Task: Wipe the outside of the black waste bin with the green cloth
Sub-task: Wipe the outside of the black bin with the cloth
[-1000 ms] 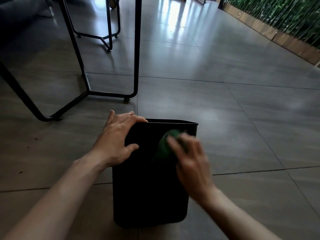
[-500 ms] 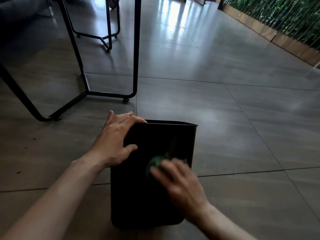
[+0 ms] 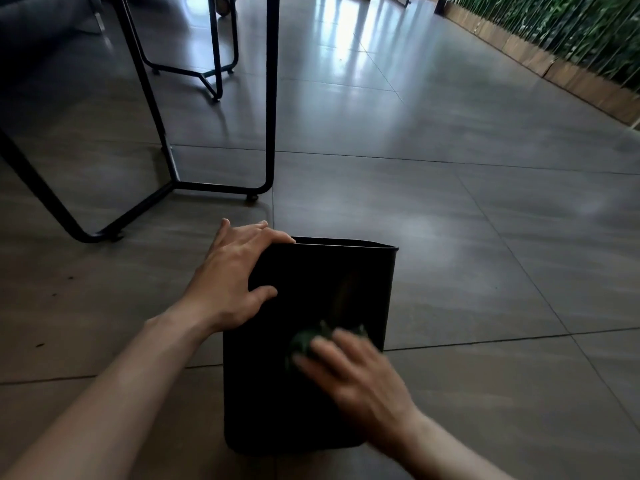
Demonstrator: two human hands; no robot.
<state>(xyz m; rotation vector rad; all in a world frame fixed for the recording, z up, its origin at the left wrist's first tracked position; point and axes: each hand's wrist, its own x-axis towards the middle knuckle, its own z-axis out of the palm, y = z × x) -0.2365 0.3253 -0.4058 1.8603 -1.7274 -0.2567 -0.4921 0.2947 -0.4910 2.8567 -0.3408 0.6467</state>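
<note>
The black waste bin (image 3: 311, 292) lies tipped on the tiled floor in front of me, its open rim pointing away. My left hand (image 3: 235, 275) grips the bin's left corner near the rim, fingers curled over the edge and thumb on the near face. My right hand (image 3: 353, 372), blurred by motion, presses the crumpled green cloth (image 3: 304, 342) against the bin's upper face about midway down. Most of the cloth is hidden under the fingers.
Black metal table legs (image 3: 270, 98) stand on the floor just beyond the bin to the left, with a second frame (image 3: 216, 64) farther back. A wooden planter edge with green plants (image 3: 554, 64) runs along the far right. Grey floor tiles (image 3: 485, 271) spread to the right.
My right hand has slid the green cloth from near the bin's rim down toward me along the upper face. My left hand has kept its grip on the corner.
</note>
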